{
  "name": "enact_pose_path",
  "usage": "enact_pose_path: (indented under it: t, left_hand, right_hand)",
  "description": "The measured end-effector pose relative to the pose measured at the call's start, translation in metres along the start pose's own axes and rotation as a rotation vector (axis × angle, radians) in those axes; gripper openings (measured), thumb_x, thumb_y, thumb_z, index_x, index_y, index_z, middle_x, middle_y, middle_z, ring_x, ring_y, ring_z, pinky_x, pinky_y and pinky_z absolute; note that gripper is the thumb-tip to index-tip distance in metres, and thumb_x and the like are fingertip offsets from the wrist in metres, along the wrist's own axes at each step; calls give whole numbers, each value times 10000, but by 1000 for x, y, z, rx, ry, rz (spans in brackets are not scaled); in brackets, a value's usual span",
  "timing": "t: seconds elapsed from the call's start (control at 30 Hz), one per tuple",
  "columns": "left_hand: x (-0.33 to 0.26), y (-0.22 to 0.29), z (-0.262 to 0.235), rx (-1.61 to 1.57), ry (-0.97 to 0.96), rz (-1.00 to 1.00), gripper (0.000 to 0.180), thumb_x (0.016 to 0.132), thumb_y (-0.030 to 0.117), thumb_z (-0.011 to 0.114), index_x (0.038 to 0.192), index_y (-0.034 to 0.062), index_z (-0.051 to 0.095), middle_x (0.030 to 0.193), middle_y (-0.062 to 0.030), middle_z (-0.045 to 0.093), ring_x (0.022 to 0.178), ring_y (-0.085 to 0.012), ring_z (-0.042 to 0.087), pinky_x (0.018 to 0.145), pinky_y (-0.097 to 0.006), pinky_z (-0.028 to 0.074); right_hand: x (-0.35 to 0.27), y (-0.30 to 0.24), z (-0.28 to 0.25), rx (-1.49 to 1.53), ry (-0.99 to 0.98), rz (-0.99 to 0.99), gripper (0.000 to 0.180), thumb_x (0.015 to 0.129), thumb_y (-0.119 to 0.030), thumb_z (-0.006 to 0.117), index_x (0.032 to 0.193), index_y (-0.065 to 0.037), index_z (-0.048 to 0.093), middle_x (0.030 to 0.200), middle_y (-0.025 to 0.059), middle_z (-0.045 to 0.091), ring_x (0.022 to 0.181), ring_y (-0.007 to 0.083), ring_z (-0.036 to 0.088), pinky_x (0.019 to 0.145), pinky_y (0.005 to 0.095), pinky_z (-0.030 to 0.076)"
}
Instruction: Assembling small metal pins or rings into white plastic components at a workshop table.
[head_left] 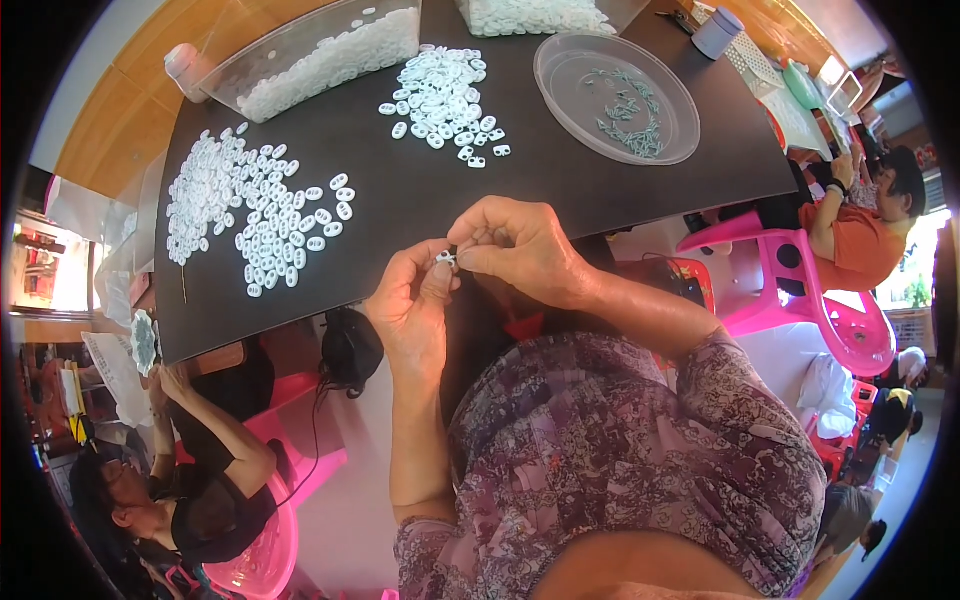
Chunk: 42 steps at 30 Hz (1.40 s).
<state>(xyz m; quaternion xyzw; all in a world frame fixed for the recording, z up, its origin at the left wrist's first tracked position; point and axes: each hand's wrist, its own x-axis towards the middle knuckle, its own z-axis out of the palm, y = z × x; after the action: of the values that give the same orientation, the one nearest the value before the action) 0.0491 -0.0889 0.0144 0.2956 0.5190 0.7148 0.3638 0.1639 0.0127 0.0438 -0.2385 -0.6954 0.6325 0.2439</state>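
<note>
Just off the table's near edge, my left hand pinches a small white plastic piece with dark holes between thumb and fingers. My right hand meets it there, thumb and forefinger closed at the piece; whatever they grip is too small to make out. Ahead of my hands lies a pile of similar white oval pieces, with a few strays at its near side. Two more piles of white ovals spread over the left of the table. A round clear dish at the right holds many tiny grey-green pins or screws.
Two clear bins of white pieces stand along the far side of the dark table. A lidded cup is at the far right, a pink-capped bottle at the far left. Co-workers sit left and right on pink chairs.
</note>
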Motion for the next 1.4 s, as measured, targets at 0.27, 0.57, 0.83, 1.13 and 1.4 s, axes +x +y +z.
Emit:
enact_pose_path:
  t: [0.27, 0.57, 0.83, 1.13, 1.4]
  left_hand:
    - [-1, 3, 0, 213, 8, 61, 136, 832, -23, 597, 963, -47, 624, 836, -33, 559, 724, -80, 533, 657, -205, 453]
    - [-2, 5, -2, 322, 7, 125, 151, 801, -71, 595, 946, -41, 629, 787, -25, 546, 726, -86, 526, 657, -206, 439]
    - [-3, 4, -3, 273, 6, 93, 140, 813, -43, 598, 947, -41, 637, 790, -17, 567, 672, -68, 521, 607, -193, 428]
    - [-3, 8, -4, 281, 16, 64, 120, 804, -51, 599, 919, -51, 633, 759, -22, 543, 681, -78, 513, 620, -205, 431]
    - [-2, 4, -8, 332, -2, 122, 129, 822, 18, 623, 940, -29, 646, 768, -9, 596, 627, -54, 522, 551, -179, 412]
  right_hand:
    - [1, 3, 0, -67, -6, -12, 125, 814, -10, 595, 926, 36, 564, 718, 36, 584, 606, 57, 545, 520, 207, 435]
    - [1, 3, 1, -28, -15, -21, 102, 812, 1, 589, 906, 34, 569, 708, 37, 583, 559, 60, 539, 478, 209, 425]
    - [1, 3, 2, -46, -26, 5, 107, 805, 1, 596, 904, 32, 571, 712, 37, 585, 546, 60, 538, 469, 207, 420]
    - [2, 9, 4, -32, -35, -23, 110, 801, 3, 598, 905, 27, 573, 722, 41, 589, 567, 59, 542, 484, 205, 424]
    - [2, 5, 6, -13, -41, 12, 96, 805, 15, 586, 897, 30, 565, 689, 43, 576, 521, 66, 534, 444, 212, 413]
